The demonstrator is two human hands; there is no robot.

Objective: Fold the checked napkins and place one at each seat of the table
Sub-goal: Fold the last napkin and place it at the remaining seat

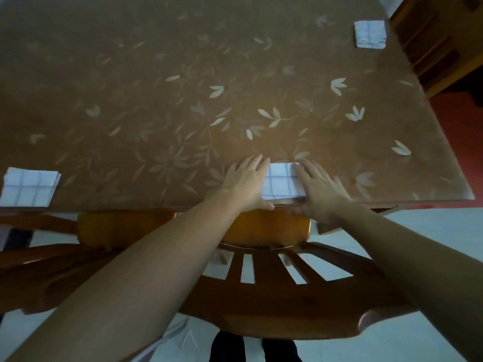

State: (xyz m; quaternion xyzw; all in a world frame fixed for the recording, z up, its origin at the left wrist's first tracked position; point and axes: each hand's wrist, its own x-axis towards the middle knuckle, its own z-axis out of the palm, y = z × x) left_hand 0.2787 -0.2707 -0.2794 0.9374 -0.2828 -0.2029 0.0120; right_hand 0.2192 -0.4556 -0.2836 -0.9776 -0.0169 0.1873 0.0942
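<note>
Chair (261, 312) back nearest, tucked at table (156, 87) near edge. Left hand (245, 181) and right hand (320, 190) flat, fingers straight, pressing sides of folded napkin (281, 182) there. Second napkin (28, 186) near left, third napkin (369, 34) far right.

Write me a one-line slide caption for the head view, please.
Left hand and right hand flank the checked napkin at the table edge; left napkin and far napkin lie folded.

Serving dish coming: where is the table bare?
The broad middle of the table is bare, bordered by the left napkin, the far-right napkin and the near napkin. The near edge is crowded: left hand and right hand flank that napkin.
</note>
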